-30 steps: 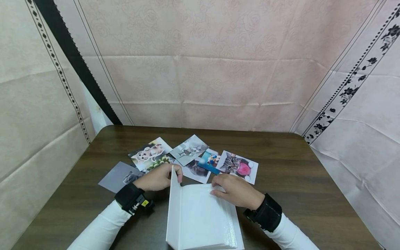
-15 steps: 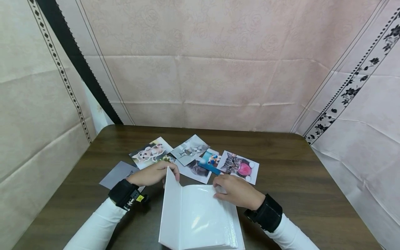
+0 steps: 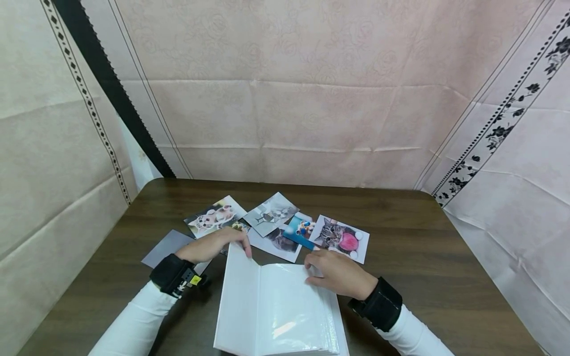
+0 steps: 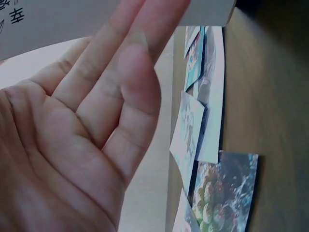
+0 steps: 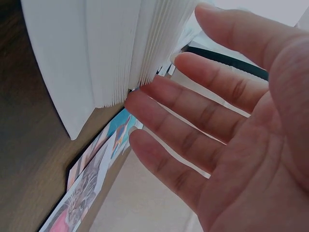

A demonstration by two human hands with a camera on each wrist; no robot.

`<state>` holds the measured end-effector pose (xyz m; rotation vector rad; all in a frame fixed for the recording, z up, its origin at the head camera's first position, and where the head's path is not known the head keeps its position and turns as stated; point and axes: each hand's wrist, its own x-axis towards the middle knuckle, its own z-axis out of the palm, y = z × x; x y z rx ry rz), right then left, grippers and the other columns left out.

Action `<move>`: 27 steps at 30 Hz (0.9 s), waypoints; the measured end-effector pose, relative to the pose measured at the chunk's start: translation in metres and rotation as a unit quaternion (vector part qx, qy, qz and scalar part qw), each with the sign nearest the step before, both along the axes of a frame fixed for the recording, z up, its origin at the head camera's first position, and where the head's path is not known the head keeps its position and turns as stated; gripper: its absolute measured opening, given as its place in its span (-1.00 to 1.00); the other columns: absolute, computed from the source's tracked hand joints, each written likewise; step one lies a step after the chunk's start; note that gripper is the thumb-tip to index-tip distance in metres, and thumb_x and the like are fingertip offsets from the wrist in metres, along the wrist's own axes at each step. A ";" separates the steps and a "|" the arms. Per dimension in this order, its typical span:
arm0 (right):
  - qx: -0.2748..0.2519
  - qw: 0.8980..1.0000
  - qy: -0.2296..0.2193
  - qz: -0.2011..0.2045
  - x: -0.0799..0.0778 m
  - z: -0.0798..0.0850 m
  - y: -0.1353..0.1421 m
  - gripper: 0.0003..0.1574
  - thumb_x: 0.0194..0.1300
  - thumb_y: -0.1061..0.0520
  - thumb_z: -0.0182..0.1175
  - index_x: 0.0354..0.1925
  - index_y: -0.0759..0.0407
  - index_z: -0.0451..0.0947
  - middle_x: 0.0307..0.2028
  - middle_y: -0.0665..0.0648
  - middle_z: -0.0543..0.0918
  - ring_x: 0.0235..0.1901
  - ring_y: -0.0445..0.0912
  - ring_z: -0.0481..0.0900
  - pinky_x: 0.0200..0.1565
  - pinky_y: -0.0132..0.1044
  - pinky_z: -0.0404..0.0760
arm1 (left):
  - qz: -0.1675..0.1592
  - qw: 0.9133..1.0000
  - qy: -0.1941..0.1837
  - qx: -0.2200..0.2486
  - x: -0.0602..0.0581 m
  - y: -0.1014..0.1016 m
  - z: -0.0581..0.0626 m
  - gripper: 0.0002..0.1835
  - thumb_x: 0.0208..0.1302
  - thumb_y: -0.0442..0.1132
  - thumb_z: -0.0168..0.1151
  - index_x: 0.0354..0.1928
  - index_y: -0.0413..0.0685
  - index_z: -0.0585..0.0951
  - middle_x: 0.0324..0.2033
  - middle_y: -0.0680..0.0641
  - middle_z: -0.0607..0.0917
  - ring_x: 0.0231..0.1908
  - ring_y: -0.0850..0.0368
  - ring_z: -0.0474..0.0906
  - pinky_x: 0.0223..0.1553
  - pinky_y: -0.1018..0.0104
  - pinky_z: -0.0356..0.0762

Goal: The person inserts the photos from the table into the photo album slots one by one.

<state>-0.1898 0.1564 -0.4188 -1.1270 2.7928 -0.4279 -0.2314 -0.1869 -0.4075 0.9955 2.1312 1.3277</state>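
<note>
A white photo album (image 3: 296, 306) lies opened near the front of the table, its left cover (image 3: 236, 301) tilted up from the surface. My left hand (image 3: 218, 245) is at that cover's top edge. In the left wrist view, my left fingers (image 4: 96, 77) extend straight against the outer side of the cover (image 4: 207, 12), which bears printed characters; their tips are out of frame. My right hand (image 3: 340, 272) rests at the top right of the clear-pocket pages. Its fingers (image 5: 188, 108) are loosely extended beside the page edges (image 5: 145, 48), the thumb touching the pages.
Several animal photos lie overlapping behind the album: a cat with a pink ball (image 3: 340, 237), a blue print (image 3: 299, 230), a pale grey one (image 3: 270, 213) and a pink-toned one (image 3: 215, 217). A grey photo (image 3: 166, 247) is partly behind my left wrist. Patterned cloth (image 3: 285, 113) hangs behind the table.
The left cover has swung outward to the left, and my left hand has moved left with it. My right hand stays at the top of the pages.
</note>
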 end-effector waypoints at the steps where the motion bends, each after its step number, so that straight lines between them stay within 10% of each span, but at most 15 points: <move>1: 0.001 1.000 0.001 0.000 0.000 0.000 0.000 -0.64 0.18 -0.13 0.30 -0.12 0.01 0.60 -0.21 -0.02 0.63 -0.27 -0.24 0.47 -0.15 -0.40 0.57 | -0.006 1.000 0.011 -0.003 -0.001 -0.001 0.000 -0.46 0.57 -0.05 -0.38 -0.16 -0.09 0.65 -0.15 -0.08 0.66 -0.09 0.00 0.53 -0.03 0.02 0.46; 19: 0.007 1.000 -0.008 -0.002 -0.002 -0.002 0.001 -0.62 0.17 -0.16 0.30 -0.12 0.00 0.60 -0.23 -0.03 0.63 -0.28 -0.24 0.47 -0.20 -0.43 0.56 | 0.009 0.998 0.033 -0.056 0.000 -0.019 0.007 -0.79 0.37 -0.37 -0.01 -0.13 -0.02 0.61 -0.43 -0.06 0.45 -0.59 0.23 0.30 -0.50 0.37 0.32; 27: 0.009 1.000 -0.009 0.001 -0.002 -0.002 0.000 -0.62 0.18 -0.15 0.29 -0.12 0.01 0.60 -0.26 -0.05 0.63 -0.30 -0.26 0.47 -0.21 -0.45 0.55 | 0.000 0.995 0.038 -0.090 0.002 -0.026 0.001 -0.82 0.38 -0.33 0.04 -0.11 0.03 0.59 -0.41 -0.05 0.51 -0.50 0.23 0.37 -0.45 0.39 0.37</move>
